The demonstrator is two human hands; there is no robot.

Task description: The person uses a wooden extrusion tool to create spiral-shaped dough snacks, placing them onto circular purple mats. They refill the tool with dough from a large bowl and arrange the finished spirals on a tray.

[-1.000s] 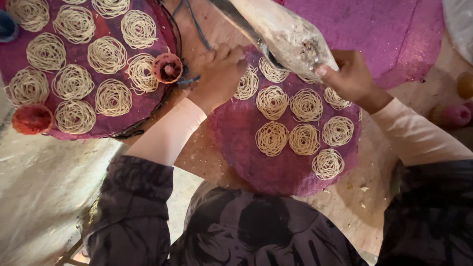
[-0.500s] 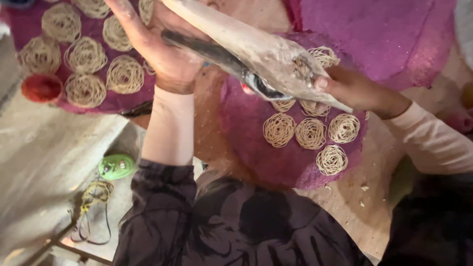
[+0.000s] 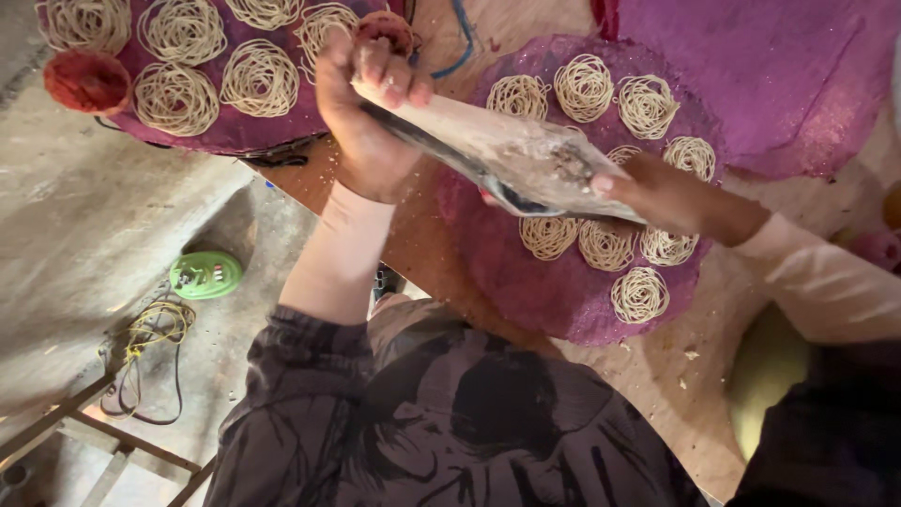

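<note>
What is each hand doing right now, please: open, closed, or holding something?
Left hand: closed around the upper end of the piping bag.
Right hand: closed on the lower end of the same bag, above the purple mat.

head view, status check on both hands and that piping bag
Left hand grips the twisted top of the piping bag. Right hand clamps its lower end over the purple mat. Noodle coils directly beneath, nothing obstructing.

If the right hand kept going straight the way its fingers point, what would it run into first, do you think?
The right hand points leftward along the dough-smeared bag it already grips. Beyond that, the line probably meets the left hand holding the bag's other end, though depth is hard to judge.
</note>
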